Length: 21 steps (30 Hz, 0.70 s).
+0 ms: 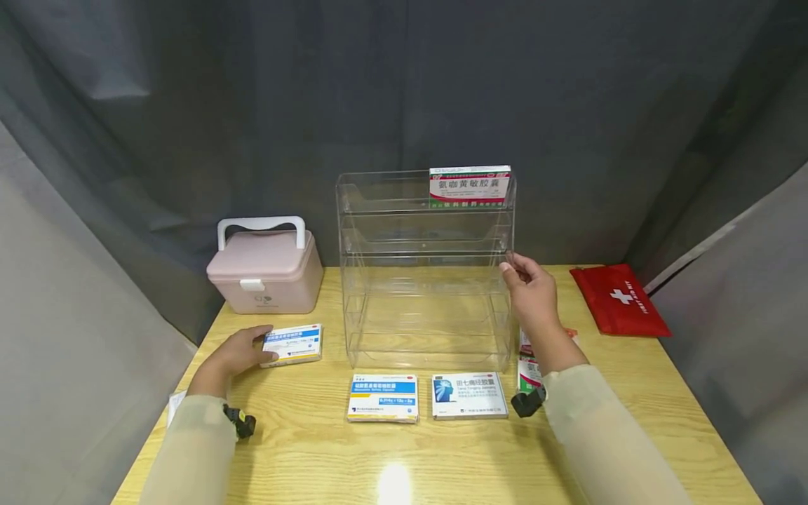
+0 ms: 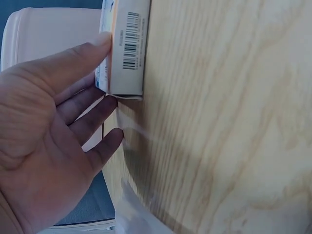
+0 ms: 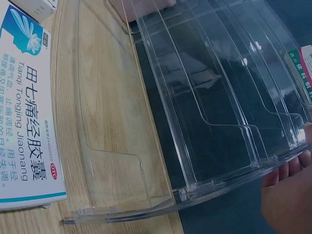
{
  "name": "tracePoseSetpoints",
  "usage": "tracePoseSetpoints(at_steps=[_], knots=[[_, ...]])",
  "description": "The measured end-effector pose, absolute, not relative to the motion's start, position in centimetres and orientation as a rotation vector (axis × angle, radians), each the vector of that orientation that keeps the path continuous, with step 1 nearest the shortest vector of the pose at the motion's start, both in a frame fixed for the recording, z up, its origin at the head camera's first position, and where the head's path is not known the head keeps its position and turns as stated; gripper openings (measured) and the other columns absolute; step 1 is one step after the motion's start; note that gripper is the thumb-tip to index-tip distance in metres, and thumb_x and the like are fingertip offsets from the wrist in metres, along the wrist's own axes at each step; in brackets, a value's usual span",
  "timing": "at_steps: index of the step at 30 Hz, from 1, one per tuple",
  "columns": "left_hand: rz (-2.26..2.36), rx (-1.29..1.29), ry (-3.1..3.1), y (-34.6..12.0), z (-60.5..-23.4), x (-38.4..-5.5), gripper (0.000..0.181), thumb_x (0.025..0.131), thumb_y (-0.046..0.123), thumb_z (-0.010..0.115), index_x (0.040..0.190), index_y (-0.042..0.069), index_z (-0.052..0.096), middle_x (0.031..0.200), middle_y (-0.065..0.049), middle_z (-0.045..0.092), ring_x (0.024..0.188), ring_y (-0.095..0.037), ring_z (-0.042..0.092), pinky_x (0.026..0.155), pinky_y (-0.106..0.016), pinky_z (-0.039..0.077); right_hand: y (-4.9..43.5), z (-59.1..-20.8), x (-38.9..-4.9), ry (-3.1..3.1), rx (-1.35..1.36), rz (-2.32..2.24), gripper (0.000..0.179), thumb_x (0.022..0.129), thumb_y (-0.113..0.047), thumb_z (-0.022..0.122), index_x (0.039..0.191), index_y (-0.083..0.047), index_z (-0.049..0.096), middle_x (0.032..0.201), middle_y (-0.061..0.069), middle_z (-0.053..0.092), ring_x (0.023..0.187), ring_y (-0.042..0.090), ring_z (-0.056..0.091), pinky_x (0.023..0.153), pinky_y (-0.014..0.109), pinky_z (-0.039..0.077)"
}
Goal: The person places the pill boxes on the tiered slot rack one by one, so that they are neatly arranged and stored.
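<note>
My left hand (image 1: 238, 353) holds a blue-and-white medicine box (image 1: 292, 344) at its left end, thumb in front and fingers behind. In the left wrist view the thumb lies along the box's barcode end (image 2: 130, 41). My right hand (image 1: 533, 291) pinches the right side edge of a clear tiered display rack (image 1: 429, 360). In the right wrist view, fingertips (image 3: 295, 163) curl at the rack's edge. A red, white and green medicine box (image 1: 470, 188) stands in the rack's top tier, at the right.
Before the rack lie another blue-and-white box (image 1: 382, 398) and a white Tianqi Tongjing box (image 1: 470, 395). Green-and-white boxes (image 1: 529, 374) lie partly under my right forearm. A pink lidded case (image 1: 265, 273) stands back left; a red first-aid pouch (image 1: 620, 300) lies at right.
</note>
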<state>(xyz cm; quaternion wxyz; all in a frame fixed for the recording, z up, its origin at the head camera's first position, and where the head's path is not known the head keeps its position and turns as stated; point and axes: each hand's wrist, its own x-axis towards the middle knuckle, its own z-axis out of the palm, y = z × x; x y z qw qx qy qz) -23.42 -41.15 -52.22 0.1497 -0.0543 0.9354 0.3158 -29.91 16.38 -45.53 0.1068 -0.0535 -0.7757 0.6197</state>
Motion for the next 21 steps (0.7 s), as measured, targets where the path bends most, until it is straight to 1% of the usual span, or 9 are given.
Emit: tracePoseSetpoints(at_steps=[6, 12, 15, 17, 21], knots=[[0.910, -0.155, 2.667, -41.5, -52.7, -23.0, 0.088, 0.101, 0.026, 0.079, 0.170, 0.001, 0.030, 0.175, -0.034, 0.026, 0.162, -0.058, 0.019, 0.133, -0.075, 0.019, 16.4, -45.5, -29.9, -2.309, -0.158, 1.839, 0.052, 0.111, -0.037, 0.064, 0.157, -0.012, 0.060, 0.154, 0.013, 0.064, 0.118, 0.009, 0.056, 0.090, 0.007, 0.049], [0.904, -0.198, 2.627, -42.1, -53.7, -22.7, 0.100, 0.099, 0.035, 0.082, 0.174, 0.006, 0.023, 0.177, -0.033, 0.020, 0.163, -0.059, 0.014, 0.132, -0.077, 0.015, 16.1, -45.7, -29.8, -2.324, -0.173, 1.830, 0.050, 0.111, -0.036, 0.065, 0.155, -0.011, 0.062, 0.150, 0.013, 0.065, 0.120, 0.014, 0.056, 0.090, 0.008, 0.049], [0.901, -0.191, 2.634, -42.2, -53.7, -22.9, 0.104, 0.096, 0.038, 0.085, 0.173, 0.005, 0.024, 0.177, -0.033, 0.021, 0.163, -0.060, 0.015, 0.132, -0.078, 0.015, 16.2, -45.7, -29.8, -2.323, -0.160, 1.825, 0.051, 0.112, -0.037, 0.064, 0.156, -0.011, 0.060, 0.152, 0.013, 0.065, 0.121, 0.015, 0.056, 0.092, 0.009, 0.050], [0.900, -0.197, 2.648, -42.2, -53.6, -23.2, 0.103, 0.095, 0.038, 0.086, 0.172, 0.005, 0.027, 0.177, -0.032, 0.023, 0.163, -0.059, 0.016, 0.132, -0.077, 0.016, 16.2, -45.6, -29.8, -2.320, -0.157, 1.823, 0.052, 0.112, -0.037, 0.063, 0.157, -0.011, 0.060, 0.153, 0.013, 0.064, 0.122, 0.015, 0.056, 0.093, 0.009, 0.050], [0.924, -0.219, 2.685, -42.0, -53.5, -23.5, 0.099, 0.092, 0.033, 0.090, 0.168, 0.002, 0.035, 0.173, -0.033, 0.032, 0.161, -0.057, 0.024, 0.132, -0.074, 0.022, 16.4, -45.6, -29.8, -2.325, -0.172, 1.810, 0.052, 0.112, -0.037, 0.063, 0.157, -0.012, 0.060, 0.153, 0.011, 0.064, 0.123, 0.016, 0.056, 0.093, 0.009, 0.049]])
